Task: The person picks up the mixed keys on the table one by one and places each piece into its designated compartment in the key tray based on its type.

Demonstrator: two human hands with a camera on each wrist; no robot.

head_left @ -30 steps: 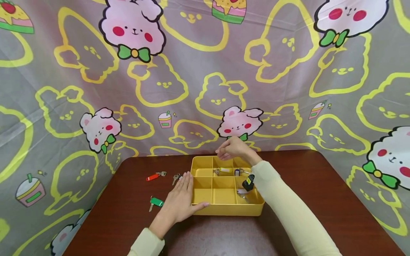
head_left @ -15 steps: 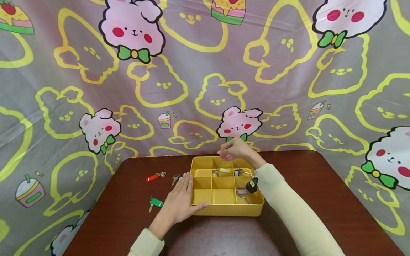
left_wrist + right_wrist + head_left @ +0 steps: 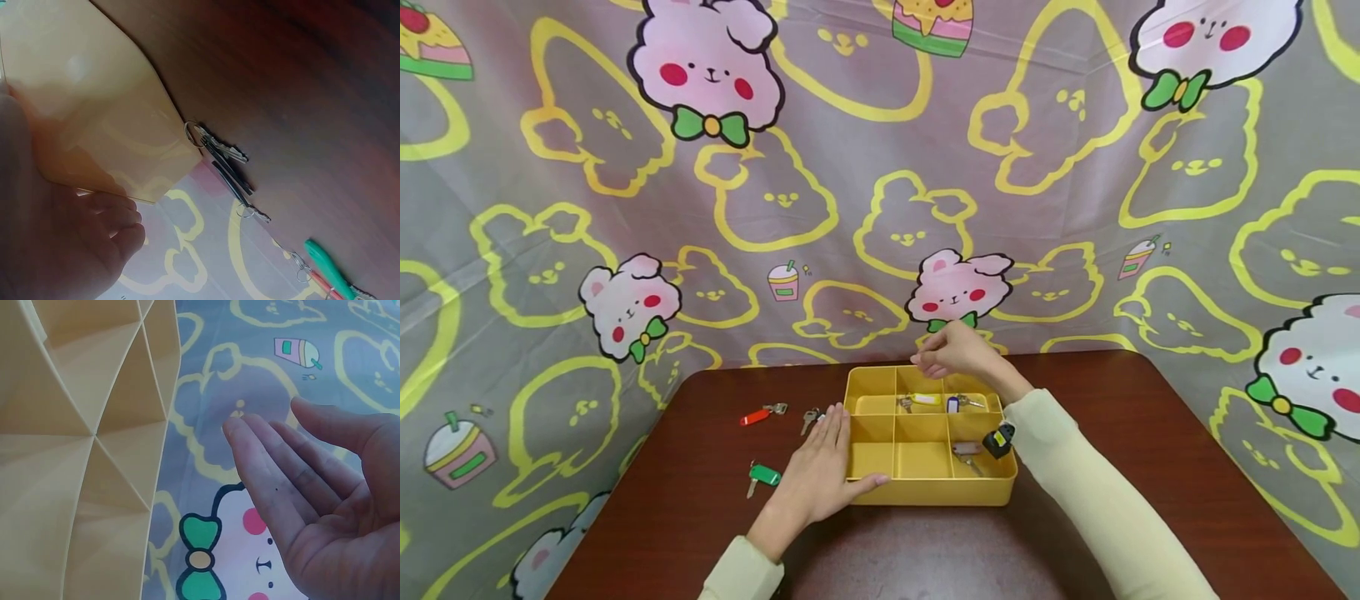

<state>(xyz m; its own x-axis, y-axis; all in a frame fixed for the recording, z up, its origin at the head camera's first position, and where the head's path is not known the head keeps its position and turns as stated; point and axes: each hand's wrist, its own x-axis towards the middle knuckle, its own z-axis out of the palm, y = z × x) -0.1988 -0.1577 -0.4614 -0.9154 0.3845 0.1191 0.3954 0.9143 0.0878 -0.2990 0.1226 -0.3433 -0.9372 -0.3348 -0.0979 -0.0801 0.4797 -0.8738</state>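
Observation:
A yellow divided tray (image 3: 940,493) sits on the table, and my left hand (image 3: 823,471) lies along its left wall, thumb over the front corner. Above the back compartments hovers my right hand (image 3: 958,350); the right wrist view shows its fingers (image 3: 265,475) loosely bent with nothing in them. In the back middle compartment lies a key with a yellow tag (image 3: 927,399). A key with a dark blue tag (image 3: 952,404) is in the back right compartment. A key with a pale tag (image 3: 967,448) lies front right. Left of the tray are a green-tagged key (image 3: 764,475) and a red-tagged key (image 3: 756,417).
Another key (image 3: 809,420) lies by my left fingertips, its tag mostly hidden there. Dark tags with keys (image 3: 234,178) show beside the tray in the left wrist view. A patterned cloth (image 3: 865,208) hangs behind and beside the brown table (image 3: 1120,417).
My right wrist and sleeve have shifted slightly right and turned, uncovering more of the front right compartment. The right fingers have drawn a little closer together. My left hand has stayed in place.

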